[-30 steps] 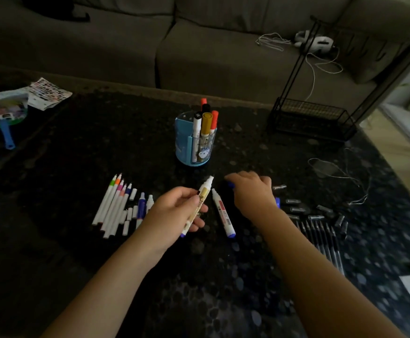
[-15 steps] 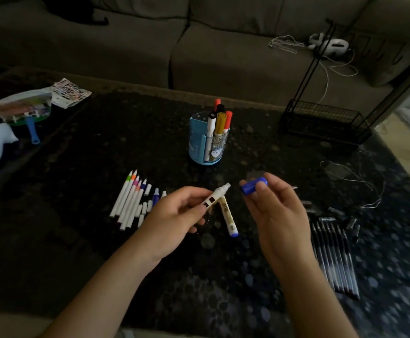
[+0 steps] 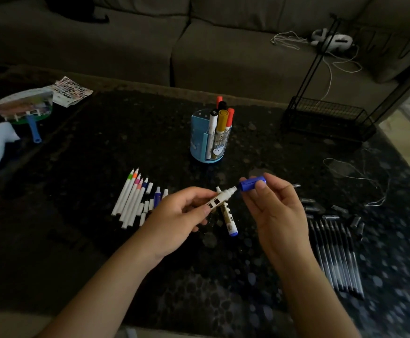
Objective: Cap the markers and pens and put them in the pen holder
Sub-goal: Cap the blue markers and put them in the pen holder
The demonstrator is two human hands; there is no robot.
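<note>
**Blue cap brought up to the marker tip**

A second ago my right grip point(image 3: 277, 211) was down on the counter point(image 3: 101, 154), reaching among the loose pieces. Now it is raised, thumb and fingertips pinched on the blue cap point(image 3: 251, 184), whose open end sits just beside the nib. My left grip point(image 3: 174, 215) is wrapped round the white marker point(image 3: 219, 198), which has swung from a steep angle to a shallow slant pointing at the cap. I cannot tell whether cap and nib touch yet.

I judge the capping to be one push away. After that this marker goes to the pen holder point(image 3: 199, 137), which stands beyond my hands with several capped markers upright in it.

Plenty remains:
- a second white marker point(image 3: 228, 219) lies just under the held one
- a row of thin coloured pens point(image 3: 132, 196) lies to the left with small caps beside it
- a row of black pens point(image 3: 335, 254) lies to the right, with loose dark caps point(image 3: 330, 211) above it

The counter is dark and speckled, the room dim. A grey sofa point(image 3: 223, 45) runs behind it, a black wire rack point(image 3: 328, 115) stands far right, and a hand fan point(image 3: 26, 108) lies far left.
</note>
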